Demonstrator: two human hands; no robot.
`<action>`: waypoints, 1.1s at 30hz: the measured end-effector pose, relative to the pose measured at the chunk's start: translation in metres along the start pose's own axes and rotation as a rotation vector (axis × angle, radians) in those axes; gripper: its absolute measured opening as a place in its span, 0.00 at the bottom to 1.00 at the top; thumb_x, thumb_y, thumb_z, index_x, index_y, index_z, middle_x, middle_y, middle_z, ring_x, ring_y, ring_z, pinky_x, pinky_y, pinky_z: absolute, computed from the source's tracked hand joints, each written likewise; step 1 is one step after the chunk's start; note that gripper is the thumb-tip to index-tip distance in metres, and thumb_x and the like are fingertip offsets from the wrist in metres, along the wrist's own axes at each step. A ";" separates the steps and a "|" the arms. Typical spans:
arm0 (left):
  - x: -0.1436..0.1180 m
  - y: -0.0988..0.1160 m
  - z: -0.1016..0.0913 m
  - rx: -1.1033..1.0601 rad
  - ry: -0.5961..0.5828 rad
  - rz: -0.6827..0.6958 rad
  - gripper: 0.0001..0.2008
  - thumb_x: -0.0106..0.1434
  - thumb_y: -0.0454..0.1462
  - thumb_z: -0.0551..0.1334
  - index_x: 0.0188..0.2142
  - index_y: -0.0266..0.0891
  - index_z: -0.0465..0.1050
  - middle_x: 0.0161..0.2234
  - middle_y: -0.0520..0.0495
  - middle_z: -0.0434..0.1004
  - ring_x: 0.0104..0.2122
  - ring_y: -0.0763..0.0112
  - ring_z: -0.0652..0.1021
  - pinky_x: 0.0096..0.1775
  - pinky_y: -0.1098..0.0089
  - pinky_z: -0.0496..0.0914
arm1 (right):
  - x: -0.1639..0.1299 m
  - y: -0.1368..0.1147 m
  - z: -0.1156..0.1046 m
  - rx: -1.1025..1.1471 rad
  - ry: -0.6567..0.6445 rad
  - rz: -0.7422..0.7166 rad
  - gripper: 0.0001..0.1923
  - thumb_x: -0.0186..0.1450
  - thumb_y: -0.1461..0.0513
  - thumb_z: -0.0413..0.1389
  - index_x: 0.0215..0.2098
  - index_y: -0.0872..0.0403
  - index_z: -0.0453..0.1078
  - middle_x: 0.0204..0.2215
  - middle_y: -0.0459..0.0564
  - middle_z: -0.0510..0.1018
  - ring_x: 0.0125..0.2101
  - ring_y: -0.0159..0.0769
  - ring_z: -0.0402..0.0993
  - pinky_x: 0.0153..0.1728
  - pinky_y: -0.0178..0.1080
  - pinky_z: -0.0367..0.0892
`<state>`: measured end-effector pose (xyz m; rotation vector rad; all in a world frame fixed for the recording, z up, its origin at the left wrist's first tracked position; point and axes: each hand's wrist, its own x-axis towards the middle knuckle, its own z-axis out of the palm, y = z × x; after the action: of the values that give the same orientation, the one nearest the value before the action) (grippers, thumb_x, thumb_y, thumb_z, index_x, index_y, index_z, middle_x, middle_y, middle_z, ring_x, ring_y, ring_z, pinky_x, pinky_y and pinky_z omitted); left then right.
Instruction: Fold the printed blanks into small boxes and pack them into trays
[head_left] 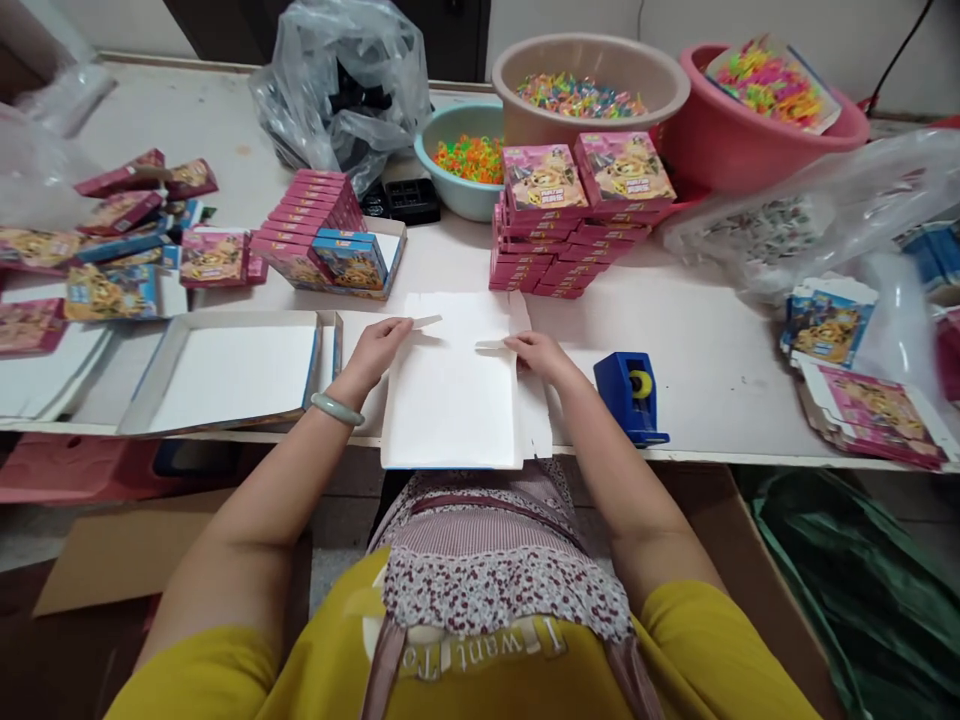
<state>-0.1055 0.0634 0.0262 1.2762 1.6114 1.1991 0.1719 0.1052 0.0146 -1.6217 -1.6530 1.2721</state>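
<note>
- White card tray (225, 375) at nine o'clock lies open, nothing in it.
- Left hand (375, 345) and right hand (536, 352) each pinch a tape strip on the white box (450, 400) at centre — sealing looks underway, not finished.
- Pink stacks (574, 215) at one o'clock stand apart from the box.

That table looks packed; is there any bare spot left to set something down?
Yes: the table is bare between the tape dispenser and the flat cartons at right, and at far left behind the loose boxes. It is crowded around the basins, box stacks and white card.
</note>
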 end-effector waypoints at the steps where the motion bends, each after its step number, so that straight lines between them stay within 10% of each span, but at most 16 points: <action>1: 0.000 0.000 0.001 -0.034 -0.019 -0.039 0.18 0.55 0.50 0.66 0.31 0.36 0.77 0.33 0.44 0.79 0.36 0.63 0.76 0.38 0.68 0.69 | 0.004 0.003 -0.002 0.096 -0.001 0.033 0.13 0.62 0.52 0.58 0.29 0.53 0.69 0.21 0.43 0.70 0.22 0.31 0.67 0.25 0.33 0.63; 8: 0.009 0.001 0.007 -0.268 -0.095 -0.158 0.28 0.48 0.39 0.70 0.50 0.40 0.72 0.26 0.55 0.71 0.20 0.79 0.65 0.24 0.75 0.59 | 0.013 0.003 -0.016 0.277 0.068 -0.022 0.17 0.58 0.52 0.62 0.38 0.52 0.65 0.24 0.40 0.71 0.21 0.28 0.65 0.23 0.32 0.64; 12: 0.016 -0.003 0.014 -0.244 -0.183 -0.142 0.12 0.50 0.42 0.68 0.31 0.38 0.71 0.22 0.54 0.66 0.19 0.77 0.65 0.21 0.75 0.58 | 0.018 0.002 -0.022 0.282 0.018 -0.018 0.17 0.61 0.50 0.62 0.28 0.53 0.63 0.20 0.40 0.69 0.19 0.26 0.64 0.22 0.30 0.63; 17: 0.026 -0.008 0.020 -0.043 -0.208 -0.122 0.20 0.57 0.51 0.64 0.21 0.39 0.66 0.16 0.53 0.62 0.17 0.74 0.64 0.22 0.72 0.58 | 0.031 -0.009 -0.030 0.236 -0.180 0.207 0.26 0.66 0.41 0.51 0.26 0.54 0.65 0.17 0.46 0.70 0.17 0.31 0.66 0.22 0.34 0.68; 21: 0.039 -0.003 0.014 0.047 -0.373 -0.289 0.25 0.59 0.56 0.60 0.21 0.37 0.70 0.21 0.44 0.72 0.22 0.67 0.73 0.27 0.67 0.66 | 0.037 -0.019 -0.037 -0.091 -0.342 0.131 0.12 0.62 0.56 0.64 0.30 0.55 0.69 0.23 0.49 0.76 0.24 0.33 0.72 0.29 0.35 0.70; 27: 0.045 0.014 0.011 0.610 -0.646 0.067 0.16 0.53 0.41 0.68 0.41 0.37 0.78 0.32 0.46 0.79 0.32 0.67 0.75 0.38 0.68 0.66 | 0.041 -0.035 -0.028 -1.045 -0.357 -0.355 0.13 0.62 0.56 0.62 0.44 0.50 0.77 0.40 0.53 0.81 0.44 0.46 0.74 0.38 0.39 0.65; 33: 0.037 0.014 0.009 0.511 -0.562 -0.015 0.13 0.63 0.41 0.59 0.40 0.34 0.76 0.34 0.43 0.78 0.34 0.68 0.75 0.39 0.68 0.68 | 0.042 -0.031 -0.020 -0.946 -0.383 -0.317 0.15 0.63 0.60 0.58 0.47 0.53 0.78 0.43 0.51 0.81 0.43 0.42 0.76 0.39 0.36 0.65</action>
<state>-0.1012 0.1022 0.0372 1.7195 1.5249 0.3506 0.1666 0.1552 0.0399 -1.4947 -2.9029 0.6677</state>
